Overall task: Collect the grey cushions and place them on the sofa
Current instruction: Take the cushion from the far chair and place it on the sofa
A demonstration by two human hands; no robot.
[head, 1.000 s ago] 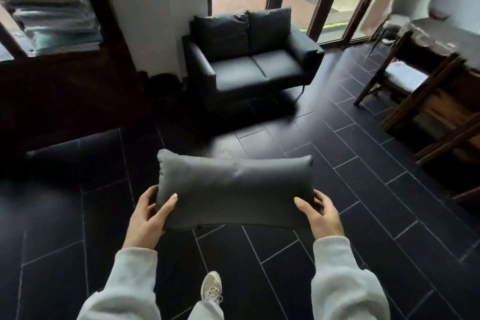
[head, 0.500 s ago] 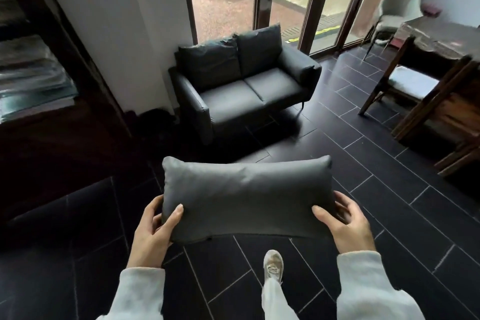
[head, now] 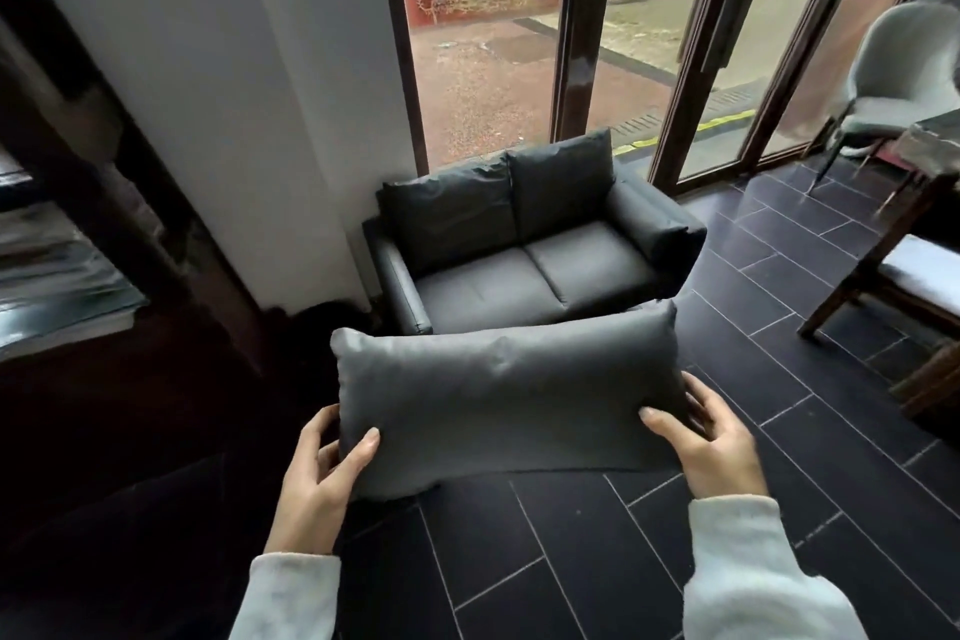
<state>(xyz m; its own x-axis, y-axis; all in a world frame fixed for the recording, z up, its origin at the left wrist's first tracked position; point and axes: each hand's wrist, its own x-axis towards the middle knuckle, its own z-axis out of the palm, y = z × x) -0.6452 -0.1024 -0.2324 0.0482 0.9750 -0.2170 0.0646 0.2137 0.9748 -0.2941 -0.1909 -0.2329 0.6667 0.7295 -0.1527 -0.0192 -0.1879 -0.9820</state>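
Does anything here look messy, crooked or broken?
Nothing stands out. The grey cushion is held level between the left hand and right hand, and the sofa sits tidy, its seat bare.

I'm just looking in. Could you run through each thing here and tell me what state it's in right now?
Grey cushion: held up off the floor by both ends, not yet on the sofa.
Left hand: closed on the cushion's left end.
Right hand: closed on the cushion's right end.
Sofa: seat bare, two back cushions upright.
Pale armchair: unoccupied, by the glass.
Glass doors: appear shut.
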